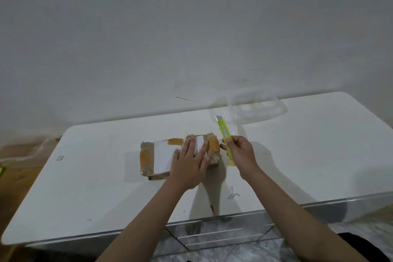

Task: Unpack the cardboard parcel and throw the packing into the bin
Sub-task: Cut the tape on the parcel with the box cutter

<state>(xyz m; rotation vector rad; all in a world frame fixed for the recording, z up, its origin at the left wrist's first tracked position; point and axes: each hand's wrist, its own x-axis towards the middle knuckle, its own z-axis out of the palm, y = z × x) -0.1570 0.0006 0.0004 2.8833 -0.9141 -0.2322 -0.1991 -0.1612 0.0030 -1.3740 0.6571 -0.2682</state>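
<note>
A small flat cardboard parcel (157, 156) lies on the white table (95, 176), wrapped in clear and brown tape with a white label on top. My left hand (190, 161) rests flat on the parcel's right half, fingers straight. My right hand (241, 152) grips a yellow-green utility knife (225, 136) just right of the parcel, its short blade out and pointing away from me. No bin is in view.
A clear plastic container (255, 106) sits at the table's far edge, behind the knife. The wall stands directly behind the table. Wooden floor shows at the left, tiled floor below the table's front edge.
</note>
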